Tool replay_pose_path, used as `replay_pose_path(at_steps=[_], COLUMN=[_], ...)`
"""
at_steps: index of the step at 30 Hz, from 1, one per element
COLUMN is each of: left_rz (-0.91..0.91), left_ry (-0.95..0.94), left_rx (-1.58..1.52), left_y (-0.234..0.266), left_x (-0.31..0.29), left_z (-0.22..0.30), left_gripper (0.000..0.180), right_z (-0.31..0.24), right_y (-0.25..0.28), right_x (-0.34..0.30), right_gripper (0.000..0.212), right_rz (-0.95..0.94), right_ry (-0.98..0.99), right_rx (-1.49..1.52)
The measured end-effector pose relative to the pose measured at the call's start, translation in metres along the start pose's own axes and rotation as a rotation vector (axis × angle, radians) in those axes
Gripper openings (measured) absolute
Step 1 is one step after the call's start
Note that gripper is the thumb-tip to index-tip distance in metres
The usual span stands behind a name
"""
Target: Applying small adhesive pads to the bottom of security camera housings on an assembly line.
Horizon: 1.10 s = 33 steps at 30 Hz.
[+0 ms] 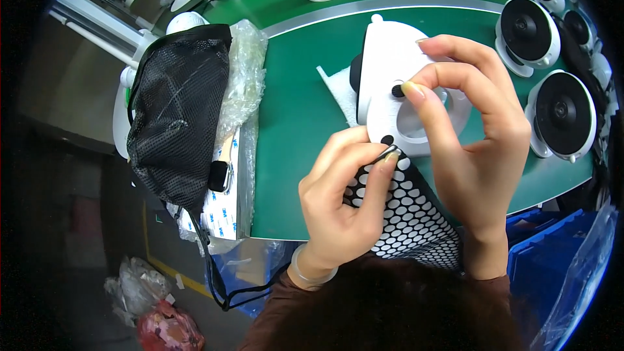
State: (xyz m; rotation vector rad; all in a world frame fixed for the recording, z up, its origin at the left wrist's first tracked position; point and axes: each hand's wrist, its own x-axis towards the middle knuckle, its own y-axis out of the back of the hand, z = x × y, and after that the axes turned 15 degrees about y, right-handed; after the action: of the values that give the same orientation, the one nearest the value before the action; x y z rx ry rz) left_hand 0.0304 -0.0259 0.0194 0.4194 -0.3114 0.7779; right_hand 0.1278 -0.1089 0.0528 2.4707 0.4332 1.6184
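Note:
A white device housing [390,45] with a rounded body, a ring-shaped opening and a black front on its left side lies on the green table. My right hand [481,110] is over it, thumb and a finger pinched at a small black round pad [398,91] against the housing. A second black round pad [387,140] is on the lower edge of the housing. In a pinch, my left hand [348,195] grips the top corner of a black sheet with white dots [416,214], which hangs below the table edge. Something small and shiny shows at its fingertips.
At the left, a black mesh bag [179,110] lies beside bubble wrap [244,84] and a white printed sheet [222,211]. Several white devices with black round fronts [560,112] stand on the right. A blue crate [546,247] is at the lower right, plastic bags [166,325] on the floor.

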Motion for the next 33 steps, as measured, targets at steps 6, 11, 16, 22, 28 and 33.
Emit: replay_pose_path(at_steps=[6,11,16,22,28,33], left_rz=[0.009,0.004,0.009,0.123,0.101,0.026], left_ry=[-0.030,-0.016,-0.023,0.107,0.216,0.157], left_rx=[0.020,0.025,0.010,0.167,-0.055,-0.054], left_y=[0.000,0.001,0.002,0.015,0.023,0.021], left_x=[0.002,0.002,0.001,-0.014,-0.022,-0.022], left_z=[-0.002,-0.003,-0.003,0.019,0.016,0.022], left_gripper=[0.012,0.013,0.013,0.012,0.013,0.013], right_z=[0.000,-0.001,0.000,-0.005,-0.026,-0.030], right_y=[0.001,-0.003,-0.001,0.037,0.029,0.028], right_x=[0.001,0.001,0.002,-0.022,-0.046,-0.047], right_gripper=[0.006,0.006,0.010,0.022,0.020,0.019], right_rz=[-0.017,-0.019,-0.029,-0.048,-0.224,-0.147], right_ry=[-0.010,-0.001,0.064,0.126,-0.123,-0.149], right_rx=[-0.021,-0.050,-0.142,-0.090,0.217,0.281])
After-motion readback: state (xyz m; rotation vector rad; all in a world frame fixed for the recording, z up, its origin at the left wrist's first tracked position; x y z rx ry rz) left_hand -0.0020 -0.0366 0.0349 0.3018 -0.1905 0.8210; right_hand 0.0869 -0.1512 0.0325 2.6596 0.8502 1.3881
